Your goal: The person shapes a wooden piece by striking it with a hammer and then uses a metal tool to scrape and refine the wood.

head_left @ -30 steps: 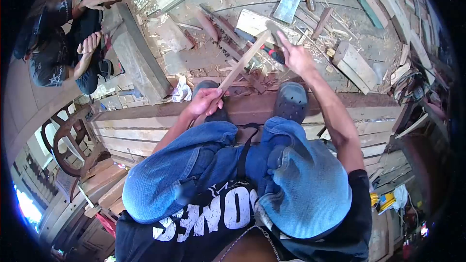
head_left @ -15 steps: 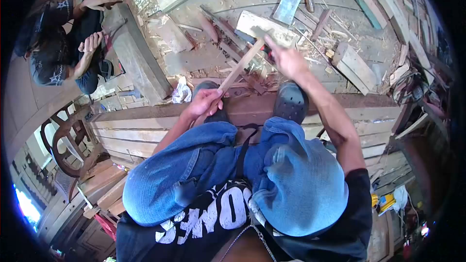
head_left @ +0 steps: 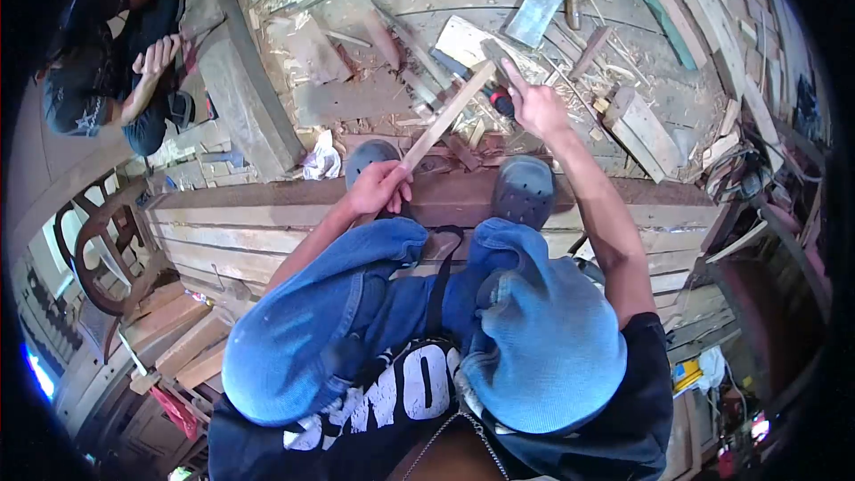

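Observation:
A narrow wooden strip (head_left: 443,125) slants up from my left hand (head_left: 378,187), whose fingers are closed round its near end. The strip's far end overlaps a pale wooden block (head_left: 463,38) on the floor. My right hand (head_left: 541,113) is closed on a flat, grey blade-like tool (head_left: 504,58), one finger stretched along it. The blade lies right by the strip's far end; most of its handle is hidden in my palm. Just below, a black and red tool handle (head_left: 502,104) shows between the strip and my right hand.
A metal plate-like blade (head_left: 538,9) lies beyond the block. Wood offcuts (head_left: 643,134) and shavings cover the floor. A thick timber beam (head_left: 245,89) stands at left, with another person (head_left: 98,62) crouching beside it. A crumpled white cloth (head_left: 322,157) lies near my left shoe.
My right hand, blurred before, has drawn slightly right and the grey blade has turned more upright. My left hand keeps hold of the strip. The whole view has shifted a little.

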Tool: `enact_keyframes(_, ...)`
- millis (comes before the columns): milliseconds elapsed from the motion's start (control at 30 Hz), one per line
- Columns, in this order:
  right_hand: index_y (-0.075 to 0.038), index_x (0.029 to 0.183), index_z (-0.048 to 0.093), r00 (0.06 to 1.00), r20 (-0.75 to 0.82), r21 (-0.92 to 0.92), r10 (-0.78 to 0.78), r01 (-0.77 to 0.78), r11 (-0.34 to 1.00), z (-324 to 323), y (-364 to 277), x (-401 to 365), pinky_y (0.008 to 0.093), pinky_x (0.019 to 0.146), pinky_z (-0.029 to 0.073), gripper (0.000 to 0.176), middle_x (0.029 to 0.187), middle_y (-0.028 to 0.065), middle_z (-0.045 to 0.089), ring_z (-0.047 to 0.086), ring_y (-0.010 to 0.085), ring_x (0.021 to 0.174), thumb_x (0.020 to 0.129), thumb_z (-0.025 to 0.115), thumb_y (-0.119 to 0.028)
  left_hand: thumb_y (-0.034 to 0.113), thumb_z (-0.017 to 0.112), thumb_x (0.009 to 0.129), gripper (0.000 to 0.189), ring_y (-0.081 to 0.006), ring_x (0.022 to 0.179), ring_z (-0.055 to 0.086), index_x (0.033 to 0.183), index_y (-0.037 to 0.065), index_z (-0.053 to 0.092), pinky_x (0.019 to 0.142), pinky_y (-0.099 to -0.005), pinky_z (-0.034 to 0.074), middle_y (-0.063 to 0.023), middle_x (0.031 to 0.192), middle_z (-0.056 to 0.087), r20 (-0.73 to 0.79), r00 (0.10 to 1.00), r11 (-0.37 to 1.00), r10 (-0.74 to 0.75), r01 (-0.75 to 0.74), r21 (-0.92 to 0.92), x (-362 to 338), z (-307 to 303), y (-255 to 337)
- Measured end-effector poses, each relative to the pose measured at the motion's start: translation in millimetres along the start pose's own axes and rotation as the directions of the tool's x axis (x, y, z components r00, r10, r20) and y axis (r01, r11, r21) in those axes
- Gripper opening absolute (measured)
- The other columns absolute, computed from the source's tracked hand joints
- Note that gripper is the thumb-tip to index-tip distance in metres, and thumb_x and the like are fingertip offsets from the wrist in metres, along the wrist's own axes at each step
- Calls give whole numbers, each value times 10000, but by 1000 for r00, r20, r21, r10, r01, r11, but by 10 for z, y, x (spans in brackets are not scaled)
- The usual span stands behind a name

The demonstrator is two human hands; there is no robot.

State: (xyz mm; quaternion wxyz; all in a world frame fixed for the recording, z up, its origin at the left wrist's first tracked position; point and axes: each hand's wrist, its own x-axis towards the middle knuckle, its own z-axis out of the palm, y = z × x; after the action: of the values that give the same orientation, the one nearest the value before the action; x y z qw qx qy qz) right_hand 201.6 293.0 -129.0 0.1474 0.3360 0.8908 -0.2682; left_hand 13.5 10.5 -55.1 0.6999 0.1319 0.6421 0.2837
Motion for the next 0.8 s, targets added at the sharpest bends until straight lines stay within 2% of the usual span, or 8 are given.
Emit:
enact_keyframes(200,-277,1491,278,994,-96,147,-57,71,987,121,-50,-105,516,612,551,605,691,234,648,636,410,571,937,511,-206,324,398,1034,375,-109,441,517,885,14,547,420,-277,421,-25,615,535,-137,990,972,-31,62,226,-69,159,92)
enact_keyframes(333,-290,1505,233,994,-4,219,109,-106,970,143,-103,-15,394,371,501,558,493,109,567,527,245,361,991,444,-241,350,412,1027,431,-127,418,520,813,-1,544,426,-304,425,-36,563,514,-185,982,957,30,25,289,-57,149,151)
enact_keyframes(467,-255,1498,269,991,-134,73,-12,22,997,94,-62,-21,454,501,545,571,551,171,603,592,336,447,968,473,-199,360,416,1020,431,-177,430,560,830,-1,555,462,-348,452,-76,564,551,-167,983,938,73,-11,346,-49,126,75)
enact_keyframes(533,-259,1488,299,995,-51,113,82,-76,991,69,-141,-44,476,560,551,571,587,195,617,616,372,500,956,494,-190,359,426,1012,430,-228,447,599,827,-3,565,500,-395,478,-117,561,583,-185,980,928,80,-5,373,-63,152,102)
enact_keyframes(633,-269,1487,294,998,0,217,-69,67,974,-9,-294,-105,438,514,558,575,561,160,613,621,325,481,957,513,-231,366,422,1015,432,-209,430,584,816,5,551,480,-380,472,-104,566,575,-170,985,936,34,28,351,-103,119,121)
enact_keyframes(667,-196,1519,204,995,-12,88,-99,99,991,44,-137,2,317,331,456,571,575,96,529,442,183,373,997,434,-230,372,420,1017,435,-190,422,572,812,9,547,462,-362,465,-84,563,561,-151,988,949,4,44,311,-72,116,106)
enact_keyframes(733,-228,1516,212,991,103,61,90,-96,993,39,-149,82,351,380,509,575,655,145,598,504,222,400,991,446,-227,378,417,1018,439,-171,414,560,808,14,544,444,-344,458,-64,561,547,-130,991,958,-24,60,281,-41,100,107)
enact_keyframes(800,-270,1505,239,967,-198,62,-163,179,982,153,-316,-153,401,458,554,567,698,186,635,584,270,467,985,458,-222,389,417,1019,449,-130,407,536,799,16,531,410,-307,434,-23,550,504,-104,994,976,-35,56,209,-16,60,110)
